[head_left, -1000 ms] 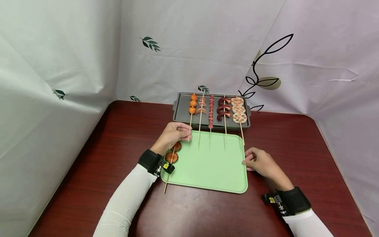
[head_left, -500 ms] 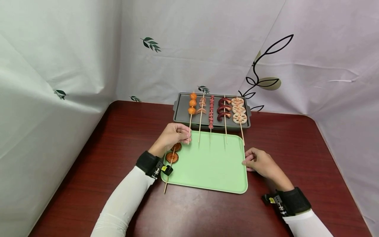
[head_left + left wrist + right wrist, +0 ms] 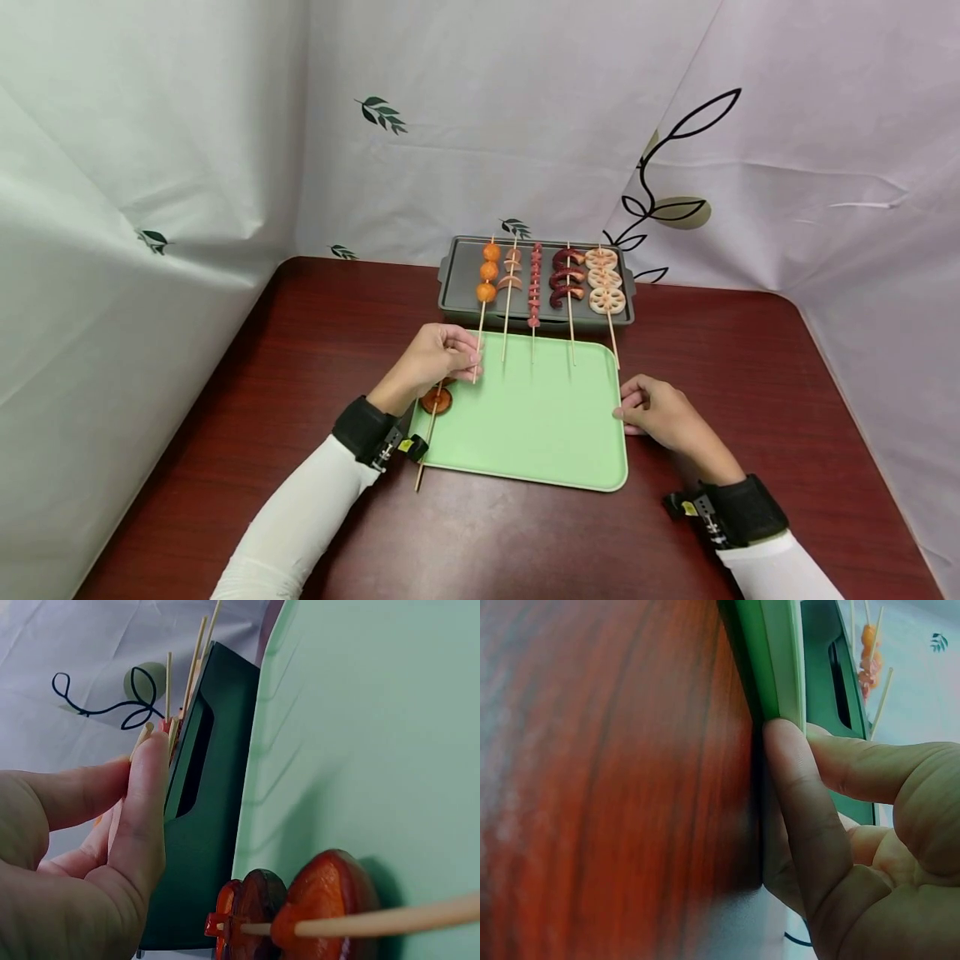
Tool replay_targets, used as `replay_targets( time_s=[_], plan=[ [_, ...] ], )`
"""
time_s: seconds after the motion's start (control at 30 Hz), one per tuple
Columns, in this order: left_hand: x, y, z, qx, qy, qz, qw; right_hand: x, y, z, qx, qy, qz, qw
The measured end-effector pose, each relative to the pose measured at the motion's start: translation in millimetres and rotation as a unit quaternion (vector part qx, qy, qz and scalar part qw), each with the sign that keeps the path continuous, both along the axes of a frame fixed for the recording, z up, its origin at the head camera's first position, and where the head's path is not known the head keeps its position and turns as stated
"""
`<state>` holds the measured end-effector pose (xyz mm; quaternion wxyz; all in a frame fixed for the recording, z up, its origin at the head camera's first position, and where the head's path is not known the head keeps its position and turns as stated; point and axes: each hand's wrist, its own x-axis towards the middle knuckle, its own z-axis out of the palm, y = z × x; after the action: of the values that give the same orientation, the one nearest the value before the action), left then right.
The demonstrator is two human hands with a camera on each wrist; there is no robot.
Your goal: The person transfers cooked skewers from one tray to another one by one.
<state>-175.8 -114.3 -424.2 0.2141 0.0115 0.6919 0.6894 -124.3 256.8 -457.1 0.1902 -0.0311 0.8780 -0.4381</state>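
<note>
My left hand [image 3: 435, 357] pinches the stick of a skewer with orange balls [image 3: 486, 292] in the head view. The balls are over the left end of the dark grill pan [image 3: 465, 287], and the stick's lower end is above the green tray [image 3: 532, 425]. On the tray's left side lies a skewer of brown round slices [image 3: 437, 402], partly hidden under the left hand; these slices [image 3: 330, 907] show close by in the left wrist view. With thumb and fingers, my right hand [image 3: 660, 412] grips the tray's right rim [image 3: 780, 667].
Several more skewers lie across the pan: pink slices [image 3: 510, 283], small red pieces [image 3: 534, 287], tentacle-like pieces [image 3: 567, 277] and lotus root slices [image 3: 606, 300]. Their sticks reach out over the tray's far edge. A white cloth [image 3: 480, 125] hangs behind the dark red table [image 3: 750, 375].
My left hand has drawn back toward me and slightly left, and the orange ball skewer has slid nearer with it. The right hand and the tray stay in place.
</note>
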Motion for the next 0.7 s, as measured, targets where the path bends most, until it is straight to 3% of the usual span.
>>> replay_targets(
  time_s=[0.43, 0.7],
  plan=[
    [20.7, -11.3, 5.1, -0.036, 0.014, -0.028, 0.9989, 0.0, 0.5, -0.8, 0.0, 0.0, 0.001, 1.0],
    [30.9, -17.5, 5.1, -0.034, 0.011, -0.036, 0.9987, -0.5, 0.7, -0.5, -0.003, 0.004, 0.002, 1.0]
  ],
)
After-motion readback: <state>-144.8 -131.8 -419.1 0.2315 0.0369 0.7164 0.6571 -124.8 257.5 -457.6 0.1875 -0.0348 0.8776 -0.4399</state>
